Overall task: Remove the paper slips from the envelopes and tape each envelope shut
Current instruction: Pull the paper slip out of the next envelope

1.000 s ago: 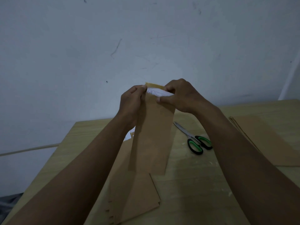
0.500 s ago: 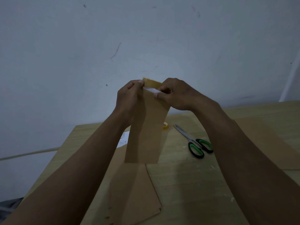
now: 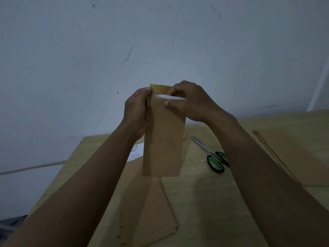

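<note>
I hold a long brown envelope [image 3: 162, 139] upright in the air above the table, its open flap at the top. My left hand [image 3: 136, 109] grips its upper left edge. My right hand [image 3: 190, 102] pinches the envelope's upper right edge, thumb on the front, fingers reaching into the opening. A thin strip of the white paper slip [image 3: 169, 96] shows in the opening. A small bit of yellow, perhaps the tape roll [image 3: 184, 137], peeks out behind the envelope's right edge.
Green-handled scissors [image 3: 211, 156] lie on the wooden table [image 3: 204, 202] right of the envelope. A stack of brown envelopes [image 3: 151, 211] lies below it, another stack [image 3: 292, 157] at the right. White slips [image 3: 137, 152] lie at the table's left edge. A wall stands behind.
The envelope has turned more upright and square to me. Less of the white slip shows now, only a narrow strip. Both hands keep their hold near the opening.
</note>
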